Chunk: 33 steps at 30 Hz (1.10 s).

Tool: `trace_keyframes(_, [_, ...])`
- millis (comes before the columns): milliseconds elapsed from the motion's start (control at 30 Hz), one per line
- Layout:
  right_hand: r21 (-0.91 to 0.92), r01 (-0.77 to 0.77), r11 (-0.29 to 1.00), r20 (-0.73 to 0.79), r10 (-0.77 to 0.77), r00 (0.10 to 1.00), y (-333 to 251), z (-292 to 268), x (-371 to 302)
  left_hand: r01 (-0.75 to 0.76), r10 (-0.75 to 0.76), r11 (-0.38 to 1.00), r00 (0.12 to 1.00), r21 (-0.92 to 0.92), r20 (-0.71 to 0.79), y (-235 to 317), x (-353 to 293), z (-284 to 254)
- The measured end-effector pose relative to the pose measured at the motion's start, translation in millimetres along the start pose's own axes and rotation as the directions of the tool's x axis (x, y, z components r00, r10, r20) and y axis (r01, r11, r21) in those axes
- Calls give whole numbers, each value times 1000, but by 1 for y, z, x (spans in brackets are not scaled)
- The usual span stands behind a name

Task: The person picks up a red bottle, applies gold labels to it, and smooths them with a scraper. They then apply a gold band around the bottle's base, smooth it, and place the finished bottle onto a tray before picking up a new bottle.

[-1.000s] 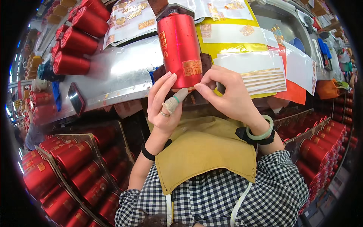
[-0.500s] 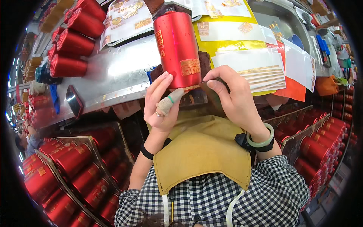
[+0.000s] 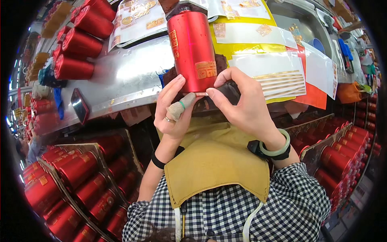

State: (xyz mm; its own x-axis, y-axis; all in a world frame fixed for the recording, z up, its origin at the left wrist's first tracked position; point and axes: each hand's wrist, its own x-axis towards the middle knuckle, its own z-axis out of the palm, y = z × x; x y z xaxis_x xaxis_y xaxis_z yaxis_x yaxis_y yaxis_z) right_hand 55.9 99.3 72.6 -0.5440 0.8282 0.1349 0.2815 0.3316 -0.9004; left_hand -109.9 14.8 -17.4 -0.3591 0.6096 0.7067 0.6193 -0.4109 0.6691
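Note:
A glossy red bottle (image 3: 192, 48) with gold emblem stickers lies on its side before me, its neck pointing away and its base toward me. Against the lower left of the base, my left hand (image 3: 172, 105) has its fingers curled on the bottle. A beige cloth finger cover with a green band wraps one digit, which presses at the base rim. Along that rim runs a thin, pale gold strip (image 3: 201, 94). My right hand (image 3: 244, 103) pinches at the strip's right end with thumb and forefinger. A dark brown padded rest (image 3: 221, 66) shows beneath the bottle.
Sheets of gold stickers (image 3: 139, 20) and a white sheet with gold strips (image 3: 268, 66) lie on the metal table (image 3: 117, 76). More red bottles (image 3: 76, 66) lie at the left. Crates of bottles flank me, left (image 3: 98, 161) and right (image 3: 338, 125). A phone (image 3: 80, 105) rests at the table's edge.
My right hand's fingertips have moved left and slightly down, closer to my left hand along the base rim. The bottle has shifted slightly right. My left hand stays nearly in place.

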Motion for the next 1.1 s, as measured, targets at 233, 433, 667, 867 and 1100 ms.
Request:
trace_keyframes(233, [-41, 5, 999, -14, -6, 1000, 11, 2, 0, -187, 176, 954, 982, 233, 64, 6, 11, -3])
trace_keyframes(433, [27, -112, 993, 22, 111, 994, 14, -2, -3, -166, 147, 946, 985, 277, 87, 13, 14, -3])
trace_keyframes(667, [21, -77, 997, -31, 78, 996, 15, -2, -3, -146, 123, 949, 988, 279, 96, 13, 12, -2])
trace_keyframes(867, [26, -69, 997, -63, 70, 996, 22, -2, -4, -133, 90, 954, 982, 269, 165, 17, 13, -2])
trace_keyframes(1100, [65, -79, 995, -74, 84, 994, 25, -1, -4, -173, 103, 927, 971, 333, 218, 17, 15, -4])
